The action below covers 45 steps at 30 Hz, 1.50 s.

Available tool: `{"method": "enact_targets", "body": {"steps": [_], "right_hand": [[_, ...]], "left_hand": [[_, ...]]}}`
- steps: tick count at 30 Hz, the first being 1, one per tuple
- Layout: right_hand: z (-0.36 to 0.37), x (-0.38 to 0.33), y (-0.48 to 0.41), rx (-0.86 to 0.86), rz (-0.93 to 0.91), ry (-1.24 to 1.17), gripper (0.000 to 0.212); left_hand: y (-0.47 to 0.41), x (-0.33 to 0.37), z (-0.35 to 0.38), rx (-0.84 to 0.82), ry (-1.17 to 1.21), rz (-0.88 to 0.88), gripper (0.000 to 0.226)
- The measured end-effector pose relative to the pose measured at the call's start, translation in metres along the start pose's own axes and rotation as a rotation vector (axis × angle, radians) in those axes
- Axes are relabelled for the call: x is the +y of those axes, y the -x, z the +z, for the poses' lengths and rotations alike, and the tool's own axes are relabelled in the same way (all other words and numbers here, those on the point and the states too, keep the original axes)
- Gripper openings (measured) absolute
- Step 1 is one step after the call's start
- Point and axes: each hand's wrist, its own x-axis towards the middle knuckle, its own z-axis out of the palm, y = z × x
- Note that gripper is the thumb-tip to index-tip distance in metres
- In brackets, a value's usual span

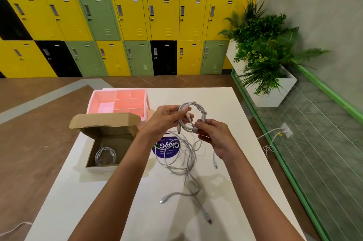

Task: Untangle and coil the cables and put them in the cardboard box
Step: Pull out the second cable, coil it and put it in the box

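A coiled white cable (pixel 198 111) is held up above the white table (pixel 102 201). My left hand (pixel 163 121) pinches its left side and my right hand (pixel 214 134) pinches its lower right. Below the hands a tangle of loose white cables (pixel 181 159) lies on the table, with plug ends trailing toward me. The open cardboard box (pixel 110 138) stands at the left of the table, its lid flap raised, and one coiled cable (pixel 105 156) lies inside it.
A pink divided tray (pixel 102 101) stands behind the box. A round purple sticker (pixel 167 147) lies under the tangle. Lockers line the far wall. A white planter (pixel 275 91) with plants and a green-framed glass partition stand on the right.
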Motion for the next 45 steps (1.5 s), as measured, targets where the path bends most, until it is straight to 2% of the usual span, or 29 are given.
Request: {"method": "enact_targets", "body": {"steps": [6,9,12,17,24,26,31,34,38,41,43,45], "right_hand": [[0.000,-0.004,0.002,-0.111,0.096,-0.118,0.008],[0.006,-0.001,0.003,-0.104,0.100,-0.239,0.008],[0.013,0.001,0.005,-0.092,0.089,-0.308,0.008],[0.022,0.005,0.009,-0.107,0.096,-0.288,0.011],[0.027,0.010,0.009,-0.001,0.050,-0.371,0.013],[0.028,0.011,0.007,0.047,0.025,-0.403,0.013],[0.028,0.015,0.006,0.076,-0.019,-0.477,0.014],[0.026,0.017,0.008,0.020,-0.044,-0.382,0.016],[0.014,0.019,0.004,0.160,-0.172,-0.107,0.041],[0.003,0.010,0.000,0.178,-0.338,0.126,0.025],[-0.002,0.005,-0.002,0.085,-0.350,0.208,0.013],[-0.005,0.005,-0.003,0.021,-0.336,0.241,0.011]], "left_hand": [[0.004,-0.005,0.005,-0.021,0.232,-0.022,0.033],[0.004,-0.008,0.013,0.013,0.337,-0.029,0.046],[0.001,-0.010,0.018,0.018,0.381,-0.016,0.060],[-0.003,-0.005,0.015,0.001,0.410,-0.039,0.063],[0.000,-0.004,0.018,0.125,0.452,-0.052,0.072],[0.003,-0.006,0.023,0.185,0.448,-0.039,0.068],[0.009,-0.024,0.039,0.398,0.268,0.079,0.045],[0.012,-0.024,0.042,0.468,0.130,0.178,0.021],[0.007,-0.024,0.027,0.431,-0.154,0.241,0.014],[0.004,-0.026,0.018,0.326,-0.381,0.235,0.008],[0.002,-0.028,0.016,0.293,-0.431,0.232,0.006],[0.002,-0.030,0.015,0.289,-0.428,0.224,0.013]]}}
